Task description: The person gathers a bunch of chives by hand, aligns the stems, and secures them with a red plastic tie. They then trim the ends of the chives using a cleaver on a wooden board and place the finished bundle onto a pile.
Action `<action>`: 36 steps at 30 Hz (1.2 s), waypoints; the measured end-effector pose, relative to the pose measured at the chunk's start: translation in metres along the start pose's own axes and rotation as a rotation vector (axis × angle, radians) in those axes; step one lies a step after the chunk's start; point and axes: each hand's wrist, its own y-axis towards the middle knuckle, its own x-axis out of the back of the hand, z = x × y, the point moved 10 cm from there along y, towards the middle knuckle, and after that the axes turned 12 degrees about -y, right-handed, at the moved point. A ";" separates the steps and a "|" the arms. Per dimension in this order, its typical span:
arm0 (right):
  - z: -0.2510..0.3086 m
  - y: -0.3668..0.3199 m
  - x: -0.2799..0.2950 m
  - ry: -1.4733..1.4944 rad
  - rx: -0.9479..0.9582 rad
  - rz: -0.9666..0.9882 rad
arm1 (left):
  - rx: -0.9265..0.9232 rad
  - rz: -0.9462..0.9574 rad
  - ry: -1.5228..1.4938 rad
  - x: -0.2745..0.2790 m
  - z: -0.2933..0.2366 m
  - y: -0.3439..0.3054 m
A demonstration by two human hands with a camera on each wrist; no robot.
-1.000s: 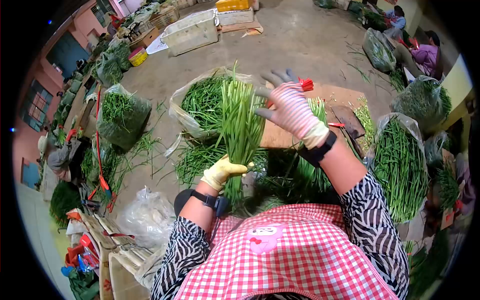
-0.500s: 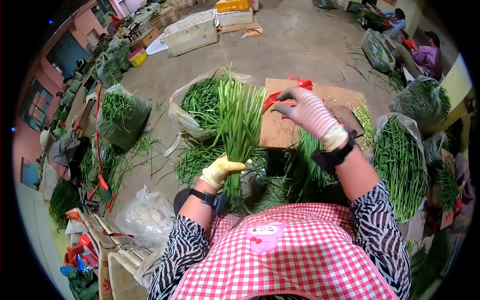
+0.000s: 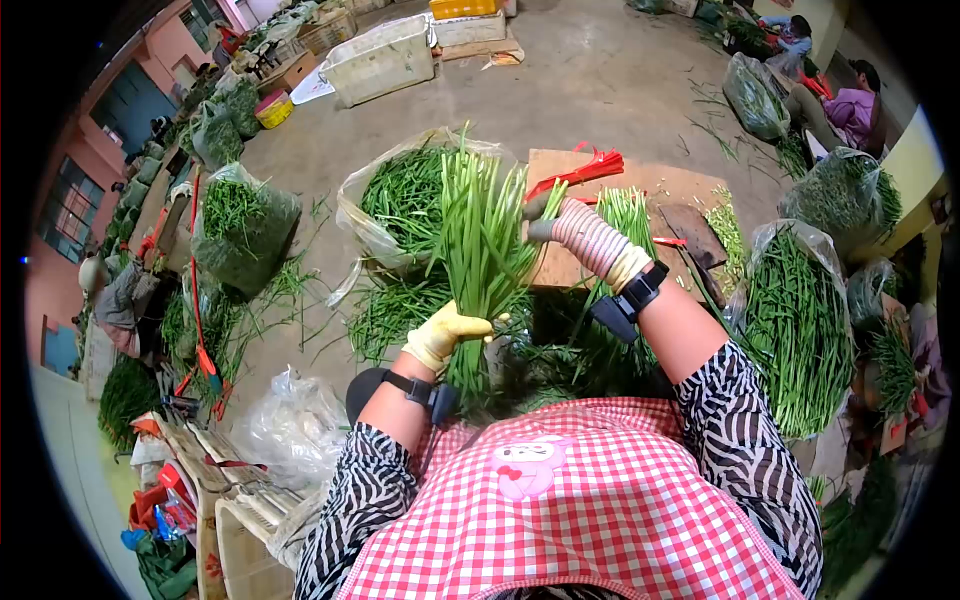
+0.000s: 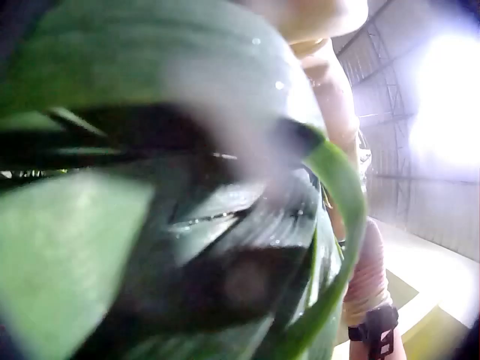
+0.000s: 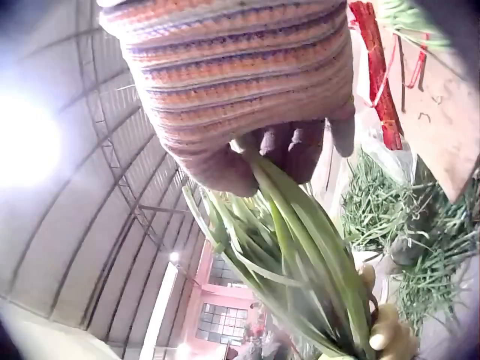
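My left hand [image 3: 447,332], in a pale yellow glove, grips a bunch of garlic chives [image 3: 480,225] low down, with the pale cut ends upward. Leaves fill most of the left wrist view. At the right side of the bunch, my right hand [image 3: 583,235], in a striped glove with grey fingertips, pinches a few chive stalks [image 5: 300,217] near their pale ends. Those stalks slant down toward the bunch in the right wrist view. Behind the right hand is a wooden board [image 3: 655,185] bearing a bundle of red ties [image 3: 590,170].
A dark flat block [image 3: 695,235] and chopped bits [image 3: 728,230] lie on the board. More chives [image 3: 622,215] lean against its near edge. An open bag of greens [image 3: 405,200] stands behind the bunch, and a bag of chives [image 3: 797,330] at right. Crumpled plastic [image 3: 292,425] lies at left.
My right hand moved right from the bunch over the board, then came back left and now pinches a few stalks. The left hand keeps its grip on the bunch.
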 end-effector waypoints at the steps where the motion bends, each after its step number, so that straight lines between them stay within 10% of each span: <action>1: -0.003 -0.001 -0.001 0.093 0.019 -0.044 | -0.008 0.022 -0.011 -0.002 -0.001 0.001; 9: -0.018 0.003 -0.002 0.832 -0.064 -0.101 | 0.028 -0.002 -0.016 0.003 0.005 -0.003; 18: -0.021 -0.027 0.154 1.122 0.137 -0.501 | 0.009 -0.039 -0.031 0.007 0.001 -0.009; 25: -0.005 -0.067 0.035 -0.345 -0.116 0.359 | -0.059 -0.091 0.000 0.017 -0.016 -0.007; 31: -0.015 -0.018 0.038 0.115 -0.362 -0.007 | 0.001 -0.049 0.045 0.012 -0.009 -0.006; 36: -0.007 0.002 0.076 0.147 -0.085 -0.422 | 0.044 0.002 0.016 0.017 0.005 -0.004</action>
